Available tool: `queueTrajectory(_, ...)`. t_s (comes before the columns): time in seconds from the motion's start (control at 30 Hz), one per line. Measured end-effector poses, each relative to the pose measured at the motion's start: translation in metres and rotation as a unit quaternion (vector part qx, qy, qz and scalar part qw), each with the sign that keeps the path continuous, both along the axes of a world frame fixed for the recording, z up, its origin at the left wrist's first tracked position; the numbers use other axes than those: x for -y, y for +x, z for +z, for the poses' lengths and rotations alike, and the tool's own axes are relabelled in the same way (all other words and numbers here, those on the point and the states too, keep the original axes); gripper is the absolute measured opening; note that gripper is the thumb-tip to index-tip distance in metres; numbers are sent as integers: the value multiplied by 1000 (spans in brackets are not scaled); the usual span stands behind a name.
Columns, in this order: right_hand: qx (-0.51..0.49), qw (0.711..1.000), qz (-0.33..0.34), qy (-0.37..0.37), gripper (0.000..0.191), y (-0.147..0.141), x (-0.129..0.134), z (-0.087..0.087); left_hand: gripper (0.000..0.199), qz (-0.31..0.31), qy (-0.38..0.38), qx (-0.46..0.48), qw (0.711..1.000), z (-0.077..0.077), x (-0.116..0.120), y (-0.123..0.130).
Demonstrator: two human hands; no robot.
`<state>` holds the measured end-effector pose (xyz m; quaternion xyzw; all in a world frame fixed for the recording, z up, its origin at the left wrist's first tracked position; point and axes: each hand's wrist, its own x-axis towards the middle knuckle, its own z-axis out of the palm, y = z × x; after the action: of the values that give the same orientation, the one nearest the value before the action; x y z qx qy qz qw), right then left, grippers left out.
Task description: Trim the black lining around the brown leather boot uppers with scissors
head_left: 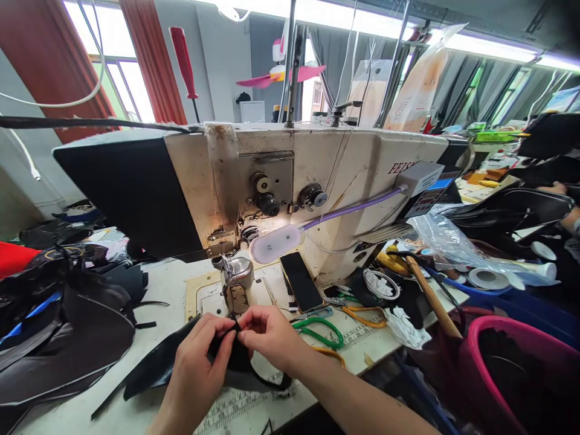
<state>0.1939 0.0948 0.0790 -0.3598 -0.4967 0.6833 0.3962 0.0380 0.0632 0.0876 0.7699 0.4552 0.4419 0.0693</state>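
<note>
A black piece of material [158,362], shiny like leather on one side, lies over the front of the sewing machine's bed. My left hand [202,356] pinches its upper edge between thumb and fingers. Close beside it, my right hand [265,335] is closed on the same edge, fingertips almost touching the left ones. A narrow strip of the piece curves away under my right wrist. Just beyond my fingers stand the presser foot and needle area [235,275] of the sewing machine [272,175]; my fingers partly hide the gap between them and the material.
Right of the needle lie a phone [301,281], green-handled scissors [319,331] and orange-handled scissors [365,315]. A hammer with a wooden handle [432,296] rests near a pink tub [480,338]. Black bag parts [67,338] pile up at left. Another person's hand [555,188] shows at far right.
</note>
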Motion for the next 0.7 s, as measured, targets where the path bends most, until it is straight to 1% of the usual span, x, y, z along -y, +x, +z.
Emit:
queueTrajectory(0.13,24,999,0,24,17,1,0,1,10,8,31,-13,999,-4,2,-1)
queueTrajectory(0.3,34,999,10,40,16,4,-2,1,21,27,83,-23,996,-14,5,0)
queueTrajectory(0.37,40,997,12,57,15,5,-2,0,21,22,76,-24,997,-14,5,0)
queueTrajectory(0.53,92,985,-2,143,9,10,2,-2,13,-11,36,-30,999,-8,4,0)
queueTrajectory(0.63,124,982,2,139,8,12,3,-1,12,-14,38,-44,998,-6,4,0)
queueTrajectory(0.7,130,984,6,125,9,12,4,-1,12,-13,26,-58,998,-4,3,0)
